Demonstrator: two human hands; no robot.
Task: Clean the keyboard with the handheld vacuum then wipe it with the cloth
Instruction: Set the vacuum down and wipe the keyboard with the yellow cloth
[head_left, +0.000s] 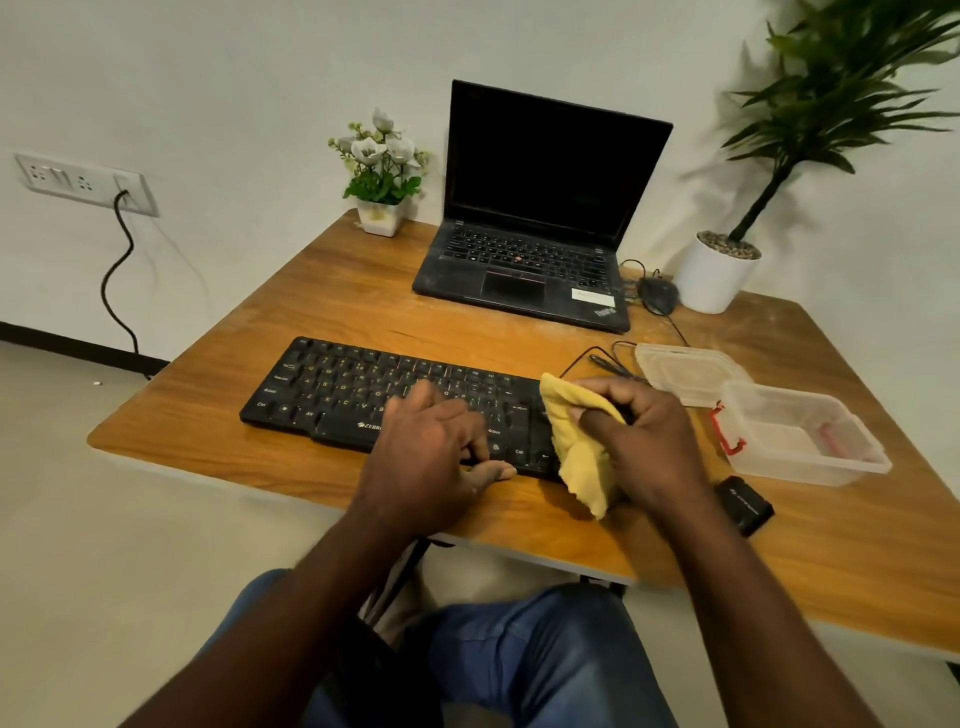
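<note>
Right hand (639, 431): fingers curled tight round a bunched yellow cloth (582, 457), which it clamps firmly; a loose tail hangs below the fist.
Keyboard (337, 384): a black wired board lying on the wooden table (234, 457), under the grip and stretching away to its left. The cloth touches its right end.
Left hand (431, 441): just left of the grip, fingers relaxed over the keys and holding nothing, thumb at the front edge, pressing down.
Step in hand: the wipe, I judge, beginning at the right end.
Doing it well: spread the wad flatter so more cloth meets the keys. Draw it leftward row by row with light pressure. Lean on the left hand so the board cannot slide, and shift that hand along ahead of the cloth.
Black device (744, 505): just right of the grip, partly hidden by the wrist; possibly the handheld vacuum, I cannot be sure.
Keyboard cable (576, 364): just beyond the grip; keep the cloth from snagging it.
</note>
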